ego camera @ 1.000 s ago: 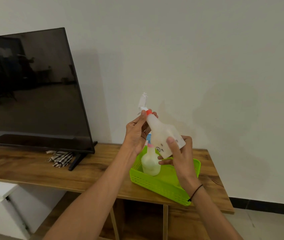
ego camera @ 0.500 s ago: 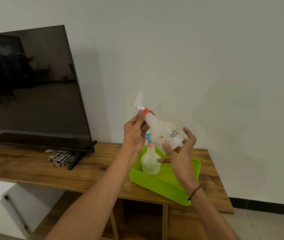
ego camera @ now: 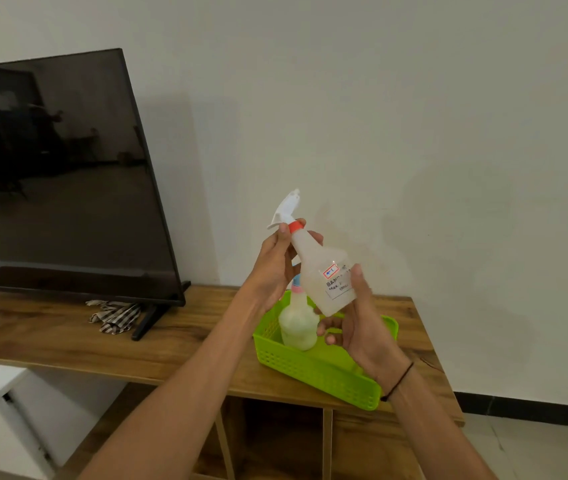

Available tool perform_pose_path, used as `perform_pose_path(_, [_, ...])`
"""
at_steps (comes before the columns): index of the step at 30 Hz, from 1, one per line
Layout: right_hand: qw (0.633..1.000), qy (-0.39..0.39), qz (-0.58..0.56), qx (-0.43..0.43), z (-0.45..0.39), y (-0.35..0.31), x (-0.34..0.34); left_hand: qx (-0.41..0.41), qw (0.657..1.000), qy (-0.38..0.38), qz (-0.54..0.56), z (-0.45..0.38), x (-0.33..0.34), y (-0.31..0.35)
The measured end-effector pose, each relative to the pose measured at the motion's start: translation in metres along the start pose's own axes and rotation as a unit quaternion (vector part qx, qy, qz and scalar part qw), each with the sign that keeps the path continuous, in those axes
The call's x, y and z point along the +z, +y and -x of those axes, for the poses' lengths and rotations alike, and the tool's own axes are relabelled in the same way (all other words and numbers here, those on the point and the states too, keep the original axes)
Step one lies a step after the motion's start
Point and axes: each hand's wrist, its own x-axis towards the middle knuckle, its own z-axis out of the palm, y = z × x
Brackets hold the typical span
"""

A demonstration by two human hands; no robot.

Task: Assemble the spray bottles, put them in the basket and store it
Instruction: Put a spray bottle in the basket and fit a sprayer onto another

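**A:** Since half a second ago your right hand (ego camera: 355, 327) has closed back round the base of the bottle (ego camera: 327, 275), and the label has turned round towards you. Your left hand (ego camera: 273, 268) pinches the neck just under the red collar (ego camera: 297, 226), fingers shut on it.

**B:** Why held up like that, tilted, above the basket (ego camera: 317, 368)?

**A:** By my guess, you're screwing the white trigger head (ego camera: 284, 209) down: one hand steadies the neck while the other turns the body. Keeping it over the basket makes for a short drop once it's tight. That's a judgement, mind.

**B:** And the other bottle?

**A:** The second bottle (ego camera: 298, 327) stands upright inside the basket, at its end nearer the television (ego camera: 57, 174), already capped with a pink-and-blue top. The basket sits on the wooden table (ego camera: 171, 344), well to the right of the television.

**B:** Anything you can't make out?

**A:** Plenty. Your left hand hides most of the second bottle's head, so its trigger can't be checked. The label print is too blurred to read fully. Whether the red collar is fully seated, I can't tell. A striped cloth (ego camera: 114, 315) lies by the television's foot.
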Motion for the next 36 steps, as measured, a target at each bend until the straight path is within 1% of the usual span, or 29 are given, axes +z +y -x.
perform_pose_path(1, [0.995,0.059,0.049,-0.063,-0.001,0.003,0.002,0.006,1.0,0.013,0.009,0.0,0.0,-0.003])
perform_pose_path(2, [0.976,0.117,0.125,-0.135,-0.002,0.006,0.004,0.013,0.999,0.026,0.02,-0.001,-0.001,-0.005])
perform_pose_path(3, [0.94,0.159,0.222,-0.204,-0.001,0.009,0.003,0.019,0.999,0.036,0.032,-0.001,-0.002,-0.007])
perform_pose_path(4, [0.9,0.182,0.305,-0.253,0.0,0.01,0.002,0.023,0.998,0.04,0.043,0.0,-0.003,-0.008])
perform_pose_path(5, [0.869,0.192,0.362,-0.279,0.001,0.011,0.0,0.025,0.997,0.042,0.052,0.0,-0.004,-0.009])
perform_pose_path(6, [0.855,0.191,0.386,-0.289,0.003,0.012,-0.001,0.027,0.997,0.042,0.059,0.001,-0.005,-0.01])
perform_pose_path(11, [0.843,0.185,0.434,-0.258,-0.002,0.022,-0.001,0.015,0.994,0.065,0.089,0.003,0.006,-0.009])
perform_pose_path(14, [0.835,0.193,0.438,-0.271,-0.003,0.021,-0.003,0.004,0.993,0.064,0.095,0.003,0.012,-0.006])
perform_pose_path(15, [0.843,0.193,0.418,-0.278,-0.003,0.021,-0.004,-0.001,0.994,0.054,0.096,0.004,0.012,-0.005])
perform_pose_path(16, [0.867,0.188,0.372,-0.274,-0.004,0.02,-0.004,-0.006,0.994,0.041,0.096,0.004,0.012,-0.004])
perform_pose_path(17, [0.908,0.171,0.292,-0.247,-0.005,0.018,-0.003,-0.011,0.995,0.026,0.097,0.004,0.01,-0.003])
perform_pose_path(18, [0.952,0.143,0.192,-0.189,-0.006,0.016,-0.004,-0.016,0.995,0.011,0.099,0.005,0.008,-0.003])
perform_pose_path(19, [0.985,0.102,0.084,-0.107,-0.008,0.014,-0.006,-0.019,0.995,-0.001,0.1,0.006,0.007,-0.003])
perform_pose_path(20, [0.998,0.051,-0.007,-0.021,-0.006,0.011,-0.008,-0.02,0.995,-0.008,0.1,0.006,0.005,-0.004])
perform_pose_path(21, [0.997,0.008,-0.069,0.042,-0.005,0.009,-0.011,-0.018,0.995,-0.01,0.098,0.007,0.004,-0.005])
perform_pose_path(22, [0.992,-0.024,-0.098,0.074,-0.003,0.007,-0.013,-0.014,0.995,-0.007,0.094,0.007,0.003,-0.005])
perform_pose_path(24, [0.993,-0.052,-0.08,0.074,-0.003,0.007,-0.012,-0.007,0.996,0.012,0.093,0.006,0.004,-0.007])
perform_pose_path(26, [1.0,-0.007,-0.025,-0.001,-0.006,0.012,-0.007,0.001,0.995,0.037,0.098,0.005,0.005,-0.008])
perform_pose_path(28, [0.991,0.065,0.021,-0.112,-0.008,0.015,-0.005,0.009,0.993,0.053,0.106,0.005,0.005,-0.009])
perform_pose_path(29, [0.984,0.091,0.045,-0.146,-0.01,0.017,-0.005,0.01,0.992,0.058,0.111,0.004,0.005,-0.01])
perform_pose_path(30, [0.981,0.099,0.059,-0.154,-0.011,0.016,-0.004,0.009,0.991,0.062,0.116,0.004,0.006,-0.011])
perform_pose_path(32, [0.988,0.088,0.055,-0.113,-0.01,0.013,-0.004,0.004,0.991,0.061,0.12,0.004,0.007,-0.012])
perform_pose_path(34, [0.999,0.052,0.0,0.0,-0.01,0.01,-0.009,-0.003,0.993,0.045,0.111,0.005,0.006,-0.012])
perform_pose_path(35, [0.998,0.027,-0.039,0.051,-0.008,0.008,-0.013,-0.005,0.994,0.037,0.103,0.006,0.006,-0.013])
perform_pose_path(36, [0.995,0.011,-0.062,0.077,-0.008,0.008,-0.016,-0.003,0.995,0.034,0.096,0.006,0.005,-0.013])
